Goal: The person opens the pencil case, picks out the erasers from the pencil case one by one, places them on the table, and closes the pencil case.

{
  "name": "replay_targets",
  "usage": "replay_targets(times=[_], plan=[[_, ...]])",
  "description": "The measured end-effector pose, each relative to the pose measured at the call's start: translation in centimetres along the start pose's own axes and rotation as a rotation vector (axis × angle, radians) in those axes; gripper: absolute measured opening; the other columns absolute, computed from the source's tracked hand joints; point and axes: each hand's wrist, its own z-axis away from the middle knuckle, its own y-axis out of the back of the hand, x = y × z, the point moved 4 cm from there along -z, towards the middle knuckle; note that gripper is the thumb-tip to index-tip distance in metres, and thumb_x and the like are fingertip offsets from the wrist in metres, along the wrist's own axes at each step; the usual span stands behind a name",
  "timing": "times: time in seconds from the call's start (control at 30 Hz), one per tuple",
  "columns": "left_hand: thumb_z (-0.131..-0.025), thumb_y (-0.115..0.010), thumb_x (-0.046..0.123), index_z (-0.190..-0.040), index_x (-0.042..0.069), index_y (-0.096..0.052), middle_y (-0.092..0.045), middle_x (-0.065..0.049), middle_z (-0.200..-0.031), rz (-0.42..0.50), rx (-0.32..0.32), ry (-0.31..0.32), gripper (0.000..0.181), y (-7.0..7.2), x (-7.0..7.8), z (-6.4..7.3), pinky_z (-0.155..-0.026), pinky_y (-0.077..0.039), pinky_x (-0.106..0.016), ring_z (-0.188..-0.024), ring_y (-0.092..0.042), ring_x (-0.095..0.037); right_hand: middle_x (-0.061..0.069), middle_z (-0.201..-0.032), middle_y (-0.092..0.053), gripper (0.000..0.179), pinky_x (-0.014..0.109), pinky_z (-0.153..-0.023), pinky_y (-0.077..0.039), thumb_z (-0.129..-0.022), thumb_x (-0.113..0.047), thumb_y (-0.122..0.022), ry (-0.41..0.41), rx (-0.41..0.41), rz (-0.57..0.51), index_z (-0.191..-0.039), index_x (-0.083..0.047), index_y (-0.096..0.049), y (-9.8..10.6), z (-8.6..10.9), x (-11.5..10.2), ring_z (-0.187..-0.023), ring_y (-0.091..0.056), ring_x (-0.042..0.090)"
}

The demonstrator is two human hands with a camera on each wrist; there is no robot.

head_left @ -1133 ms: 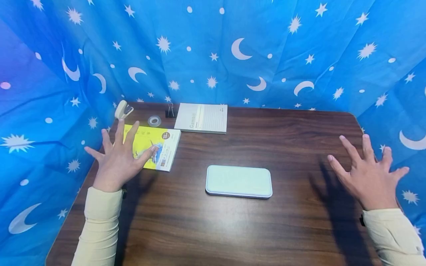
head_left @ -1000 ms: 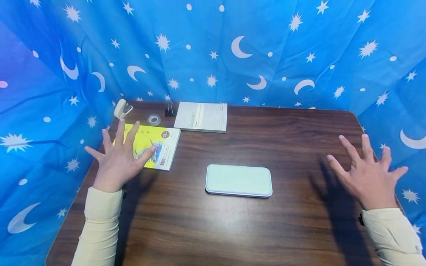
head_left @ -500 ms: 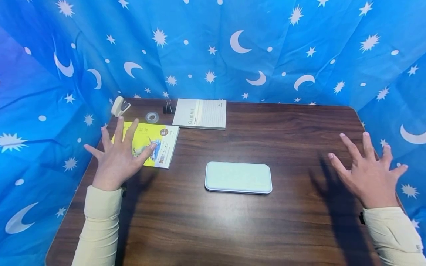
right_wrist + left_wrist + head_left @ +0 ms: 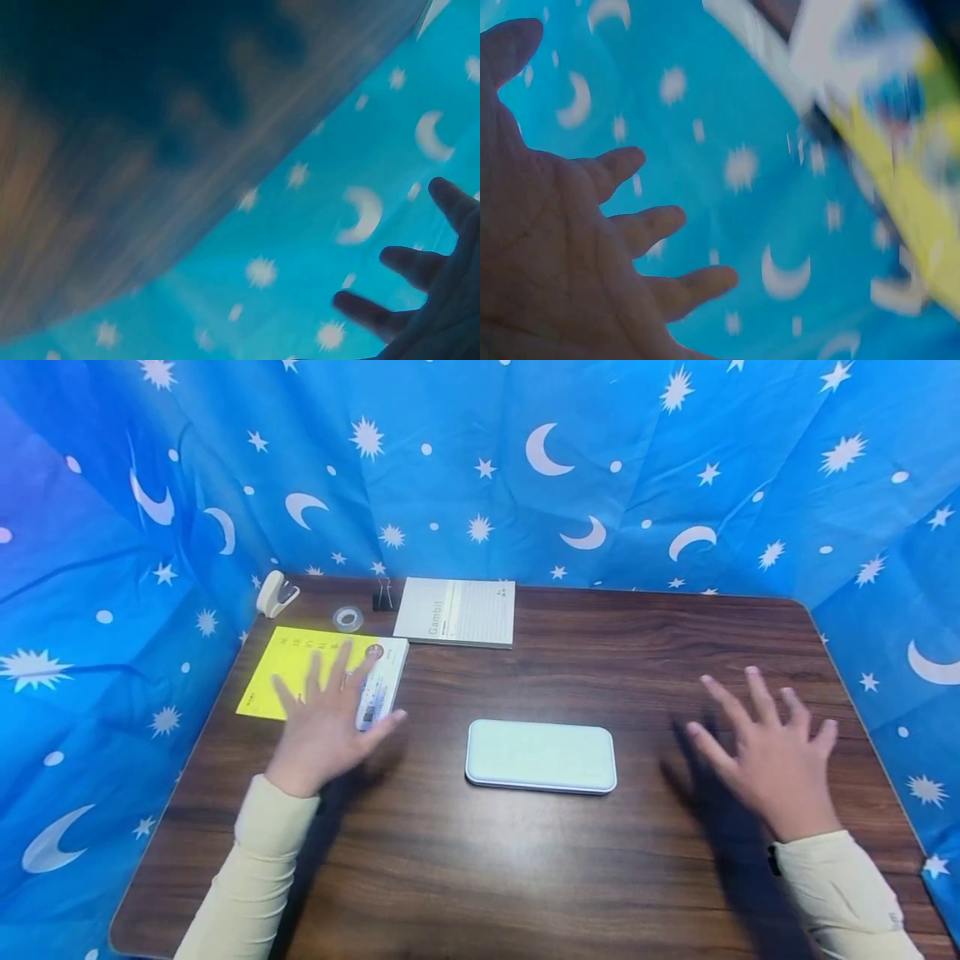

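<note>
A pale mint case (image 4: pixel 540 756) with rounded corners lies flat near the middle of the dark wooden table, apart from both hands. My left hand (image 4: pixel 322 735) hovers with spread fingers over the near edge of a yellow-covered book (image 4: pixel 262 681), hiding part of its cover. To the right of the case, my right hand (image 4: pixel 776 760) hangs above the table with its fingers spread, casting a shadow below. Neither hand holds anything. In the left wrist view the palm (image 4: pixel 555 247) is bare; the right wrist view shows several fingers (image 4: pixel 412 266) stretched out.
Along the back stand a cream stapler (image 4: pixel 277 594), a tape roll (image 4: pixel 347 619), a black binder clip (image 4: pixel 383 597) and a white notepad (image 4: pixel 455 612). A blue curtain (image 4: pixel 450 468) with moons and stars surrounds the wooden table (image 4: pixel 637 643) at the back and sides.
Both hands have moved inward: the left one to the right, the right one to the left, nearer the case. More of the yellow book shows. The head view has shifted slightly.
</note>
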Motion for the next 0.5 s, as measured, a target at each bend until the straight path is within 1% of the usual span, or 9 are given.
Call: replay_targets(times=[0.1, 0.13, 0.2, 0.23, 0.33, 0.4, 0.43, 0.5], plan=[[-0.096, -0.059, 0.07, -0.17, 0.016, -0.017, -0.012, -0.014, -0.176, 0.046, -0.06, -0.085, 0.101, -1.9, 2.3, 0.3, -0.116, 0.008, -0.08, -0.158, -0.008, -0.049, 0.02, -0.162, -0.042, 0.066, 0.093, -0.1, -0.02, -0.102, -0.069, -0.046, 0.216, 0.177, -0.039, -0.15, -0.025, -0.058, -1.1, 0.6, -3.9, -0.131, -0.044, 0.063], [-0.096, -0.061, 0.068, -0.17, 0.014, -0.016, -0.014, -0.014, -0.176, 0.062, -0.076, -0.111, 0.102, -2.4, 2.9, 0.5, -0.118, 0.006, -0.078, -0.159, -0.011, -0.046, 0.02, -0.158, -0.048, 0.066, 0.091, -0.099, -0.024, -0.102, -0.069, -0.044, 0.293, 0.227, -0.05, -0.144, -0.022, -0.063, -1.4, 0.9, -5.2, -0.127, -0.049, 0.061], [-0.096, -0.064, 0.065, -0.17, 0.009, -0.016, -0.02, -0.015, -0.174, 0.106, -0.099, -0.159, 0.104, -3.5, 4.1, 0.7, -0.123, -0.002, -0.072, -0.159, -0.017, -0.04, 0.02, -0.15, -0.056, 0.066, 0.09, -0.096, -0.03, -0.104, -0.068, -0.041, 0.434, 0.289, -0.071, -0.134, -0.017, -0.07, -2.3, 1.3, -7.9, -0.12, -0.056, 0.057], [-0.095, -0.067, 0.063, -0.169, 0.007, -0.016, -0.022, -0.017, -0.173, 0.137, -0.107, -0.179, 0.105, -4.0, 4.6, 0.7, -0.125, -0.006, -0.068, -0.159, -0.021, -0.039, 0.021, -0.147, -0.058, 0.064, 0.09, -0.096, -0.031, -0.105, -0.065, -0.041, 0.491, 0.293, -0.085, -0.132, -0.016, -0.071, -2.7, 1.4, -9.1, -0.118, -0.057, 0.056], [-0.094, -0.074, 0.055, -0.168, 0.003, -0.018, -0.028, -0.022, -0.17, 0.247, -0.127, -0.222, 0.106, -5.5, 5.8, 0.9, -0.126, -0.022, -0.06, -0.156, -0.029, -0.037, 0.02, -0.143, -0.061, 0.061, 0.089, -0.097, -0.032, -0.108, -0.061, -0.038, 0.606, 0.238, -0.122, -0.131, -0.016, -0.072, -4.1, 1.7, -12.2, -0.116, -0.06, 0.052], [-0.094, -0.077, 0.051, -0.167, 0.001, -0.017, -0.029, -0.023, -0.169, 0.331, -0.148, -0.231, 0.107, -6.4, 6.5, 1.0, -0.125, -0.027, -0.053, -0.155, -0.031, -0.038, 0.018, -0.141, -0.063, 0.058, 0.088, -0.097, -0.033, -0.109, -0.058, -0.038, 0.658, 0.202, -0.134, -0.131, -0.016, -0.072, -5.0, 1.7, -13.8, -0.116, -0.06, 0.05], [-0.093, -0.078, 0.049, -0.167, 0.001, -0.017, -0.029, -0.024, -0.169, 0.369, -0.161, -0.232, 0.108, -6.9, 6.8, 1.1, -0.125, -0.028, -0.052, -0.154, -0.032, -0.038, 0.017, -0.139, -0.065, 0.055, 0.088, -0.097, -0.035, -0.109, -0.057, -0.041, 0.681, 0.191, -0.135, -0.131, -0.017, -0.072, -5.3, 1.8, -14.4, -0.115, -0.061, 0.049], [-0.092, -0.081, 0.045, -0.167, -0.001, -0.016, -0.029, -0.025, -0.168, 0.44, -0.184, -0.238, 0.109, -7.8, 7.3, 1.2, -0.125, -0.029, -0.051, -0.154, -0.032, -0.039, 0.014, -0.134, -0.067, 0.046, 0.085, -0.095, -0.038, -0.105, -0.051, -0.054, 0.723, 0.178, -0.14, -0.129, -0.016, -0.072, -5.9, 2.0, -15.2, -0.113, -0.062, 0.045]])
